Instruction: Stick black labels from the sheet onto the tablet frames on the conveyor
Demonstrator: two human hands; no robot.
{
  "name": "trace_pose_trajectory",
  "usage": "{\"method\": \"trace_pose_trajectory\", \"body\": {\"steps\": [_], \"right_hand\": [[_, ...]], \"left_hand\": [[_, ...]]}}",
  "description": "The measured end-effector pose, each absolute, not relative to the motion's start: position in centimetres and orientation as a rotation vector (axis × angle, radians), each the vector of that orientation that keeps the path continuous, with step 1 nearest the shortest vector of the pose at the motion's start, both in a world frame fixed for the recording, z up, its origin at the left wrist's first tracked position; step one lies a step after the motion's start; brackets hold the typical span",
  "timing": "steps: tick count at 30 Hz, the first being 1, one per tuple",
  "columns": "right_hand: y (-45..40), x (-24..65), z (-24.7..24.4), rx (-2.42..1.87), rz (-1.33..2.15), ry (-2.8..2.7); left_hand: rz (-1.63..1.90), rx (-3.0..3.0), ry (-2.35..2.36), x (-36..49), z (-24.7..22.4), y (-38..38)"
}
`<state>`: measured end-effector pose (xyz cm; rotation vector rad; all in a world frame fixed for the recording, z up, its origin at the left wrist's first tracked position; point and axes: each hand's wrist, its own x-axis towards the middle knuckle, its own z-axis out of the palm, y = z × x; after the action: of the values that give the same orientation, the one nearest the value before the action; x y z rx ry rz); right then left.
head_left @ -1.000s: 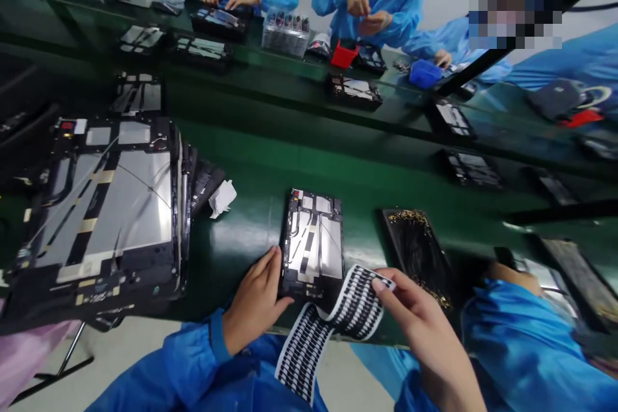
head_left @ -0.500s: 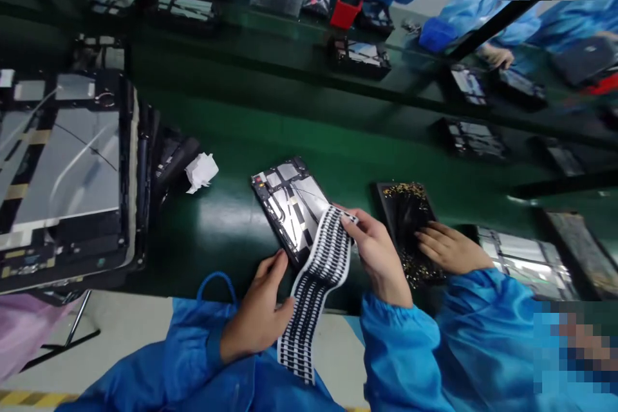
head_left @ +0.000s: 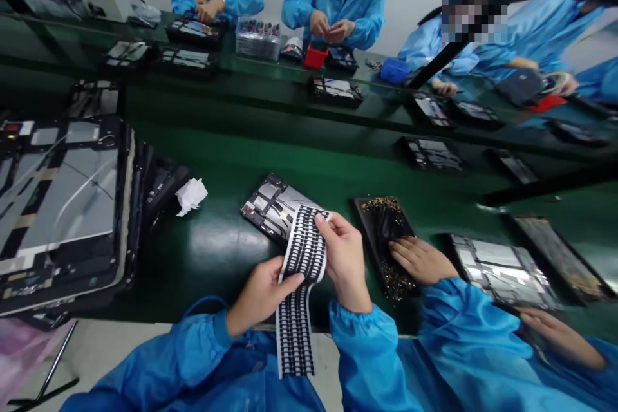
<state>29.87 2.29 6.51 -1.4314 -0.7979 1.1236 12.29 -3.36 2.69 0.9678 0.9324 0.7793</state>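
A long white strip covered with rows of small black stickers (head_left: 295, 328) hangs between my two hands and droops toward my lap. My right hand (head_left: 346, 257) pinches its upper end between thumb and fingers. Lower down, my left hand (head_left: 263, 290) grips the left edge, its thumb lying over the front. Behind the strip, a tablet-like device with its inside exposed (head_left: 270, 209) lies tilted on the green table, partly covered by the strip. Silver panels and black bands show in it.
Stacked opened devices (head_left: 72, 187) stand at left, beside crumpled white paper (head_left: 192, 196). On the right, a co-worker's hand (head_left: 425, 259) reaches into a black tray of small gold-and-black parts (head_left: 381, 206). More devices (head_left: 506, 267) lie beyond. Co-workers sit across the raised green shelf (head_left: 270, 87).
My left hand has moved up from beside the device and now grips the strip. My right hand still holds the strip's upper end. The view has tilted upward, showing more of the co-workers opposite.
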Motion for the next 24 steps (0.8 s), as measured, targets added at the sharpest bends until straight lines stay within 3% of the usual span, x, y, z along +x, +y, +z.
{"method": "trace_pose_trajectory", "body": {"steps": [6, 11, 15, 24], "right_hand": [[-0.4, 26.5, 7.2, -1.427, 1.153, -1.088], [-5.9, 24.1, 6.9, -1.384, 1.55, -1.595], [-8.3, 23.1, 5.2, -1.485, 1.716, -1.65], [-9.1, 23.3, 3.3, -1.663, 1.564, -1.487]], "left_hand": [[0.87, 0.882, 1.072, 6.3, 5.6, -3.4], [1.123, 0.636, 1.334, 2.1, 5.9, -4.6], [1.179, 0.595, 1.402, 0.6, 5.3, -4.5], [1.136, 0.769, 1.394, 0.1, 4.0, -4.8]]}}
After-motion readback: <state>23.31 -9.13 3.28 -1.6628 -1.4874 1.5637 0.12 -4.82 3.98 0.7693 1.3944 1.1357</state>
